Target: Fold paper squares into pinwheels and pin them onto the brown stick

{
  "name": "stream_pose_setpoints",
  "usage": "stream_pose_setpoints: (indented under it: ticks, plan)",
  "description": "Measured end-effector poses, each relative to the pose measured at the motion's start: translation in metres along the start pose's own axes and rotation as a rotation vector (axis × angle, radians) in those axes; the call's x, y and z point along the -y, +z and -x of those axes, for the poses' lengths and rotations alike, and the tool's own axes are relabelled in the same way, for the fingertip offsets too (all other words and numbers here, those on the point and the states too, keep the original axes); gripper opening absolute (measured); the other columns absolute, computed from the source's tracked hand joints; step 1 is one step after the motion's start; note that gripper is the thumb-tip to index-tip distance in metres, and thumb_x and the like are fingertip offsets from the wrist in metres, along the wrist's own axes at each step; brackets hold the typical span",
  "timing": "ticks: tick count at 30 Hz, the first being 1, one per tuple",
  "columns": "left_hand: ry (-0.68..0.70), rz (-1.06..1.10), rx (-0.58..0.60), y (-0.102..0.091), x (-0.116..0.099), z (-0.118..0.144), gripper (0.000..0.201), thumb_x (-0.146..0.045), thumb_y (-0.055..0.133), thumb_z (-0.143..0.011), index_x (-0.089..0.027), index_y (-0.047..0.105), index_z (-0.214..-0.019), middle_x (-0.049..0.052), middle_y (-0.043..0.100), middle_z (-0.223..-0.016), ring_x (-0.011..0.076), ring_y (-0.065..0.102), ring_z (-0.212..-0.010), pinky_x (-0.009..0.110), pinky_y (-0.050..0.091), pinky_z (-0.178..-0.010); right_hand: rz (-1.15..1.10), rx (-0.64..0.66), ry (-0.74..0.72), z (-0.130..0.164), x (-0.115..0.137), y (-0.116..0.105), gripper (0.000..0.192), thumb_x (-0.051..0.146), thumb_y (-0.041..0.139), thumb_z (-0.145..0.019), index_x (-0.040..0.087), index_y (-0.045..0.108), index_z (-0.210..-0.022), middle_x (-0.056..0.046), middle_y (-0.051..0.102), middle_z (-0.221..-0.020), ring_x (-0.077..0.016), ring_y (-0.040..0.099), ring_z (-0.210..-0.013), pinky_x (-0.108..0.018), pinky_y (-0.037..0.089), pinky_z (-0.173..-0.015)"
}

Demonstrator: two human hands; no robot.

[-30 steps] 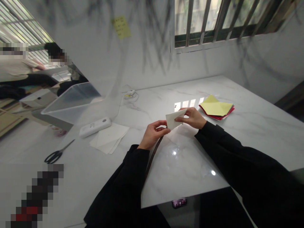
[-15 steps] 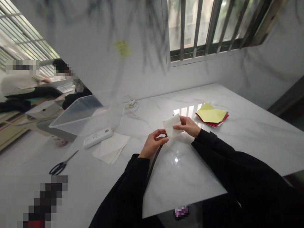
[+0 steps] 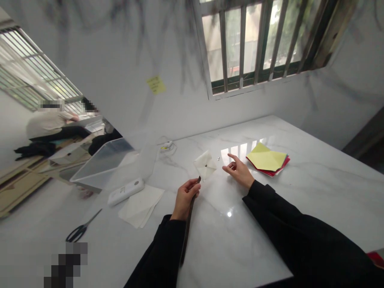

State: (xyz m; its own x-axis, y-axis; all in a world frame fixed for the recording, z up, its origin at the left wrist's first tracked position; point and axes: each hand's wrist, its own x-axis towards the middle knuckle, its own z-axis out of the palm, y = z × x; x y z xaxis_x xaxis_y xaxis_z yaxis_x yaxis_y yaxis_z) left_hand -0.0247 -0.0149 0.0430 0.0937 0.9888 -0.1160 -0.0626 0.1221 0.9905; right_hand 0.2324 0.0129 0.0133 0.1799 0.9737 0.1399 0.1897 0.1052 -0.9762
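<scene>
My left hand (image 3: 186, 197) grips a thin dark stick (image 3: 188, 227) that runs back along my forearm. A small white folded paper pinwheel (image 3: 205, 165) is pinned at the stick's top end, held above the white marble table (image 3: 315, 192). My right hand (image 3: 238, 171) hovers just right of the pinwheel with its fingers apart, holding nothing. A tiny shiny pin-like bit (image 3: 218, 159) lies on the table between the pinwheel and my right hand.
A stack of yellow and red paper squares (image 3: 268, 159) lies right of my right hand. To the left lie white paper sheets (image 3: 141, 205), a white oblong device (image 3: 126, 191), black scissors (image 3: 80, 230) and a clear plastic bin (image 3: 102, 164). People sit at the far left.
My right hand has let go of the white paper and moved off to the right, fingers spread. The paper now stands as a pinwheel on the stick in my left hand. The view tilted upward.
</scene>
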Motion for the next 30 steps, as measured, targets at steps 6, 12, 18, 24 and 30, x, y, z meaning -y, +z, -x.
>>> stream_pose_setpoints:
  ticks: [6,12,18,24,30]
  plan:
    - [0.002,-0.027,-0.007,-0.005,0.003,0.001,0.049,-0.043,0.094,-0.064,-0.015,0.076,-0.099,-0.001,0.064,-0.076,0.0068,0.048,-0.055,0.021,0.035,-0.053,0.192,0.705,-0.006,0.023,0.023,0.005,0.031,0.019,0.063,-0.080,0.016,0.082,-0.103,0.006,0.054,-0.053,-0.0116,0.044,-0.052,-0.026,0.038,-0.058]
    - [0.009,0.003,-0.006,-0.011,0.006,-0.002,0.053,-0.042,0.094,-0.064,-0.013,0.075,-0.104,-0.003,0.059,-0.072,0.0065,0.047,-0.055,0.021,0.033,-0.054,0.106,1.130,0.037,0.042,0.023,0.027,0.023,0.016,0.061,-0.081,0.014,0.082,-0.086,0.008,0.048,-0.050,-0.0063,0.032,-0.047,-0.023,0.024,-0.049]
    - [0.003,0.034,0.007,-0.013,0.011,-0.007,0.054,-0.042,0.096,-0.063,-0.013,0.075,-0.103,-0.002,0.061,-0.076,0.0063,0.047,-0.056,0.022,0.034,-0.055,0.124,0.803,0.065,0.030,0.008,0.032,0.023,0.013,0.057,-0.080,0.014,0.079,-0.082,0.007,0.046,-0.049,-0.0081,0.037,-0.048,-0.023,0.025,-0.049]
    - [-0.044,0.076,0.104,-0.015,0.008,-0.006,0.055,-0.044,0.095,-0.064,-0.011,0.078,-0.105,0.000,0.063,-0.075,0.0076,0.050,-0.061,0.022,0.036,-0.059,0.180,0.580,0.050,0.030,0.005,0.037,0.023,0.014,0.055,-0.078,0.015,0.078,-0.077,0.006,0.046,-0.050,-0.0094,0.037,-0.051,-0.024,0.027,-0.054]
    - [-0.063,0.148,0.064,-0.027,0.010,0.021,0.057,-0.044,0.095,-0.063,-0.014,0.081,-0.109,0.006,0.072,-0.088,0.0104,0.056,-0.069,0.024,0.044,-0.068,0.192,0.216,-0.038,0.065,-0.002,0.035,0.025,0.023,0.051,-0.079,0.015,0.074,-0.077,0.004,0.045,-0.054,-0.0120,0.041,-0.055,-0.026,0.030,-0.060]
